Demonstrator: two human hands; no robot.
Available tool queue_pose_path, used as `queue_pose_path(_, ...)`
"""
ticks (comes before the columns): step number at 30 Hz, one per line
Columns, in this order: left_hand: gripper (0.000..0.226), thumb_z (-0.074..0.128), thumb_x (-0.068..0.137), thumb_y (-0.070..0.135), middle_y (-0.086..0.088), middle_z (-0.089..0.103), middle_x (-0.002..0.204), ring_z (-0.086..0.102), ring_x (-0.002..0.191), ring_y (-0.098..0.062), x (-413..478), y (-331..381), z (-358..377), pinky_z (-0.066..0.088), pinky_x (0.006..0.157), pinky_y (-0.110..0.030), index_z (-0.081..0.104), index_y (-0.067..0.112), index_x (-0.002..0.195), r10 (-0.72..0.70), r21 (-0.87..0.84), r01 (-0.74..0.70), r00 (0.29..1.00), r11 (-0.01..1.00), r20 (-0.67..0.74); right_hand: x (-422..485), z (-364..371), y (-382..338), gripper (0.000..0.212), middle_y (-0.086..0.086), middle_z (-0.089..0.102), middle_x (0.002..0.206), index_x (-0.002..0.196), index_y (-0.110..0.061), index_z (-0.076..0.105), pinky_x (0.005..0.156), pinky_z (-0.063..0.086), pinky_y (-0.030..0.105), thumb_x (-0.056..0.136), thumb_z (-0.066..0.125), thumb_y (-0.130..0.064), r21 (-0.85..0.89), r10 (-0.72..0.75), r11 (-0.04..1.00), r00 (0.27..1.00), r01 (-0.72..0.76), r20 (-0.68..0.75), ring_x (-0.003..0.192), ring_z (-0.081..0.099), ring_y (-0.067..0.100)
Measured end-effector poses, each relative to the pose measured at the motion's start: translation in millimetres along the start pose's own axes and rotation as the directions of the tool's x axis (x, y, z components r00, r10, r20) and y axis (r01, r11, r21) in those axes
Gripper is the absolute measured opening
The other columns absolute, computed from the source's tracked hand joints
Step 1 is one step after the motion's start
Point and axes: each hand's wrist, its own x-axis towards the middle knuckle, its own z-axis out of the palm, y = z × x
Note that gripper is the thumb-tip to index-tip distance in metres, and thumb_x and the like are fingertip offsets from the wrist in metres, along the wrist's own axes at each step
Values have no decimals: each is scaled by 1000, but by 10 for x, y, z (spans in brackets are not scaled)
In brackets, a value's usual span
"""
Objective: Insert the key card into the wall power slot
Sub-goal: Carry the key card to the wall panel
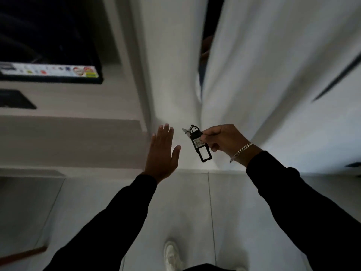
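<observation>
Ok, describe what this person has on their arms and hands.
Both arms wear long black sleeves down to the wrists. The right hand has a silver chain bracelet at the wrist. The left hand is bare, with no ring or glove visible.

Key card (198, 142) between left hand (162, 153) and right hand (224, 138), television (48, 38) upper left

Blurred, unreadable handwriting on the key card (199, 142) label; illegible stickers along the dark screen (48, 71) edge.
</observation>
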Motion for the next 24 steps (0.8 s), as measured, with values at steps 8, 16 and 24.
queue_pose_path(8, 64, 35, 102, 33, -20, 21, 167, 8, 157, -35, 674, 1745, 166, 8, 128, -51, 26, -1, 156, 290, -63, -300, 948, 952, -131, -907, -1576, -75, 11, 9, 59, 65, 77, -8, 71, 46, 46, 19, 79, 69, 2, 82, -109, 990, 989, 117, -97, 47, 51, 10)
queue_pose_path(16, 69, 33, 101, 40, -21, 20, 167, 7, 157, -38, 1135, 3254, 679, 12, 127, -57, 26, -3, 155, 480, 7, -485, 863, 874, -157, -1605, -3214, -30, 10, 10, 59, 67, 75, -8, 68, 47, 46, 20, 78, 69, 2, 97, -188, 969, 934, 226, -305, 45, 51, 9)
queue_pose_path(24, 68, 37, 100, 36, -25, 23, 165, 12, 155, -41, 1721, 4573, 1379, 12, 126, -59, 28, -6, 153, 623, -6, -636, 759, 772, -191, -1856, -4741, 96, 15, 9, 61, 66, 71, -12, 69, 46, 48, 19, 78, 70, 1, 20, -253, 955, 848, 296, -465, 43, 53, 8)
